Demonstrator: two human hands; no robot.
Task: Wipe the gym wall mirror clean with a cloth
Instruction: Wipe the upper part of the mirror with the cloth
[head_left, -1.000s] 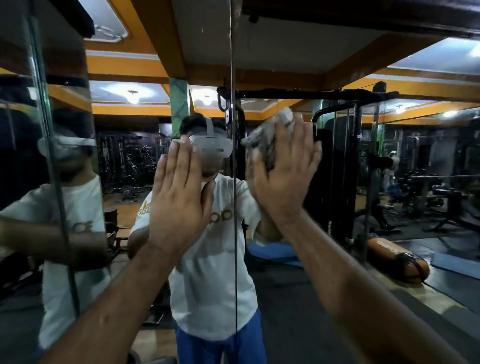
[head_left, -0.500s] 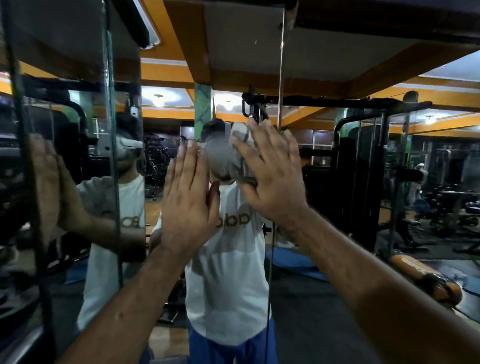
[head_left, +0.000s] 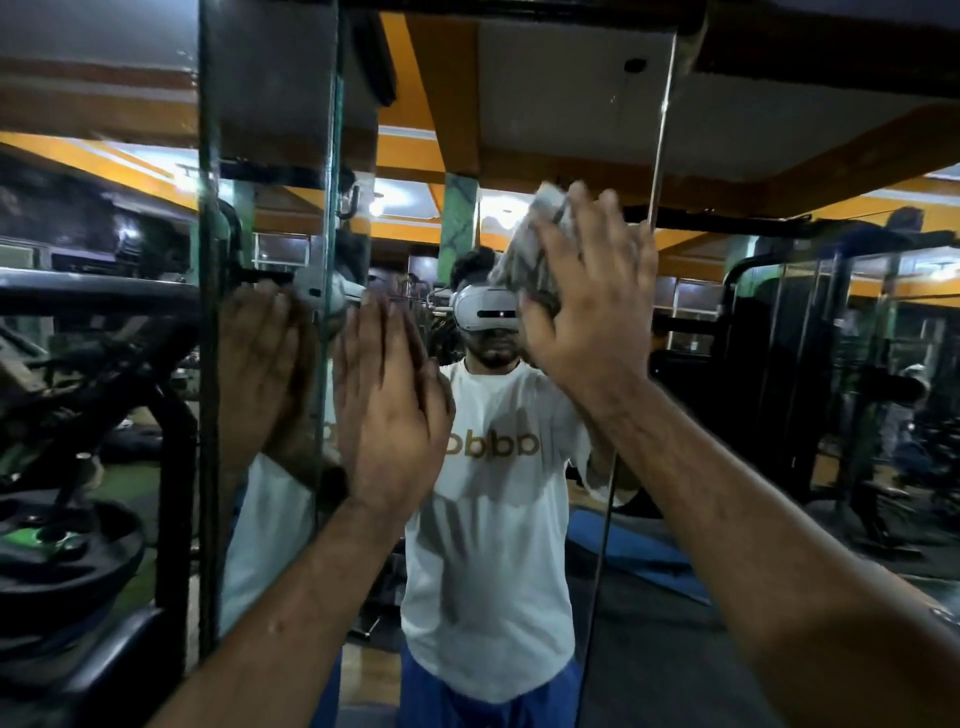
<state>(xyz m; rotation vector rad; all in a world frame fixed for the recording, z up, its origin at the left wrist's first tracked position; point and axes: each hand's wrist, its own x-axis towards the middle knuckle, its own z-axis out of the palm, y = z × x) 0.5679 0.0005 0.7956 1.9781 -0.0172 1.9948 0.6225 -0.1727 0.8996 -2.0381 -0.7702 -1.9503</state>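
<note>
My right hand (head_left: 587, 306) presses the grey cloth (head_left: 530, 260) flat-fingered on the wall mirror (head_left: 519, 519); left hand (head_left: 387, 410) braces open (holding nothing). Wiping looks midway, I judge, with most glass left.

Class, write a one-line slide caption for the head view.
Right hand presses a cloth to the gym mirror; left hand rests flat.

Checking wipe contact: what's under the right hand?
A grey cloth sits between the right hand and the mirror, sticking out past the fingers. The glass beneath is covered.
</note>
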